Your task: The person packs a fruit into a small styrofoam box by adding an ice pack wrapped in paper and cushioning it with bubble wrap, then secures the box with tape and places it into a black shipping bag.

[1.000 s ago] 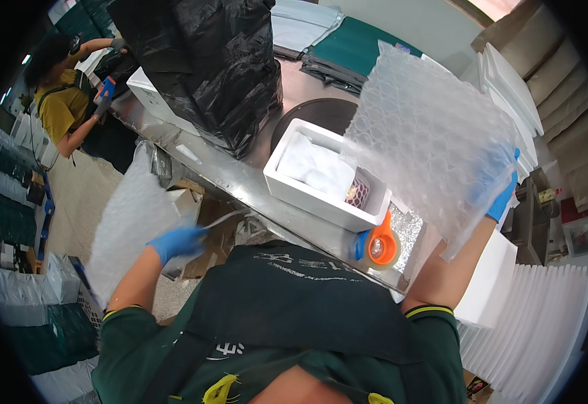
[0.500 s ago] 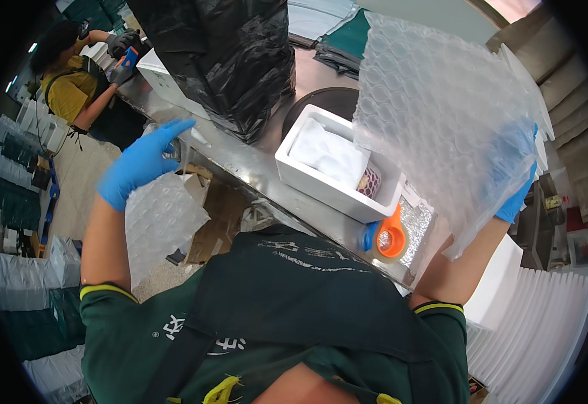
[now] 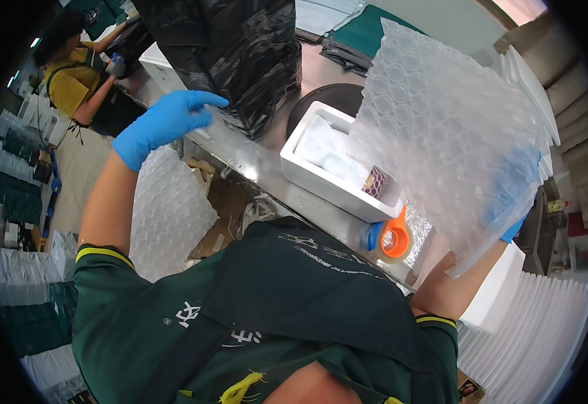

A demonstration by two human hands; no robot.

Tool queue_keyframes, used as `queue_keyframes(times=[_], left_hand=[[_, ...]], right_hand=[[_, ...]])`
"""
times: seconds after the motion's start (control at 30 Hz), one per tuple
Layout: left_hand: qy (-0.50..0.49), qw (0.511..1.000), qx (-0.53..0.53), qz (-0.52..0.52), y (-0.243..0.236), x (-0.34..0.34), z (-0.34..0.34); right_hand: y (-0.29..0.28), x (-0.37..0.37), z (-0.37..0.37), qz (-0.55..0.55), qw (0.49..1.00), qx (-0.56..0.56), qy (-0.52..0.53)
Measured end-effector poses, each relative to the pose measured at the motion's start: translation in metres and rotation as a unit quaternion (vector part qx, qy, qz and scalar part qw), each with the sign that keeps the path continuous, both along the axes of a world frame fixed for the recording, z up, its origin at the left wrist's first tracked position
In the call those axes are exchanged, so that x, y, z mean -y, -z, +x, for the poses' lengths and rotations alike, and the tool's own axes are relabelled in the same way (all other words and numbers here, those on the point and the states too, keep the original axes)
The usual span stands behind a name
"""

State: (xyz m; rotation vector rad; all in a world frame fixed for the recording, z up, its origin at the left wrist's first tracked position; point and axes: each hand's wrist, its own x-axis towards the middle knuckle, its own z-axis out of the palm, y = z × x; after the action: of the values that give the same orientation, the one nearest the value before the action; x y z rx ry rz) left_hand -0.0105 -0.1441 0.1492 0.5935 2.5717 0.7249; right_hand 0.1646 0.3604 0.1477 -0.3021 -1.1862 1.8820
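Right hand (image 3: 512, 202), blue-gloved, grips one bubble-wrap sheet (image 3: 449, 135) raised over one open white foam box (image 3: 331, 182) near the steel table's (image 3: 253, 161) front edge. Left hand (image 3: 163, 121), fingers spread and released, hovers beside black plastic bags (image 3: 240, 47). One orange tape dispenser (image 3: 395, 239) lies at the edge.

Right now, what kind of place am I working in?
Probably a packing or shipping station: a bubble wrap sheet in your right hand, a white foam box on the steel table, and an orange tape dispenser.

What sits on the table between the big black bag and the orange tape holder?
In the head view, a white foam box sits between the black bag and the orange tape holder.
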Motion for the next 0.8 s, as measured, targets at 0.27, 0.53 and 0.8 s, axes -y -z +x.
queue_keyframes(times=[0.27,0.53,0.8], left_hand=[[-0.039,0.989,0.050,0.132,0.015,0.007,0.005],[-0.130,0.985,0.062,0.094,0.030,0.016,0.025],[0.031,0.996,-0.068,0.040,0.034,0.015,0.065]], right_hand=[[0.001,0.014,-0.006,0.007,1.000,0.010,-0.014],[0.005,0.028,-0.017,0.009,0.999,0.010,-0.040],[0.007,0.038,-0.029,0.007,0.998,0.003,-0.065]])
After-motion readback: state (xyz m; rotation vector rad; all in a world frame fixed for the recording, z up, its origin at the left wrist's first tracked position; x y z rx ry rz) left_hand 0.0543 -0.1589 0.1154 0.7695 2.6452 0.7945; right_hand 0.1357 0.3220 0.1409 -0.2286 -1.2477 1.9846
